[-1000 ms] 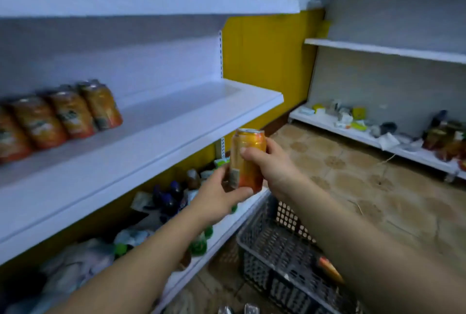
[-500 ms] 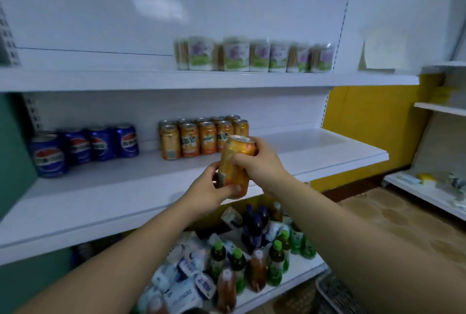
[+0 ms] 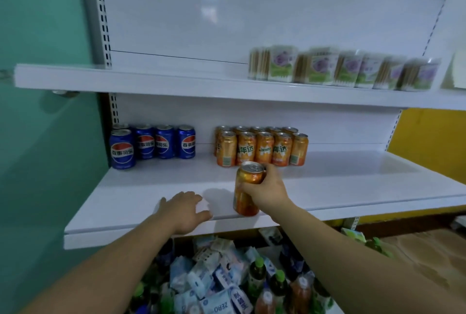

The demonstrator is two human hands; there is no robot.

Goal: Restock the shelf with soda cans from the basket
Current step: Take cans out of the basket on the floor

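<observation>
Shelf (image 3: 353, 187): blue cans (image 3: 153, 143), orange row (image 3: 263, 148)
Right hand (image 3: 268, 191): grips orange can (image 3: 243, 200) — front edge
Left hand (image 3: 185, 209): fingers loose on shelf

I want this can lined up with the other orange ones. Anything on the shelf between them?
Nothing visible. Only bare shelf lies between the held can, near the front edge in the right hand, and the orange row at the back. The left hand rests on the shelf beside it.
</observation>
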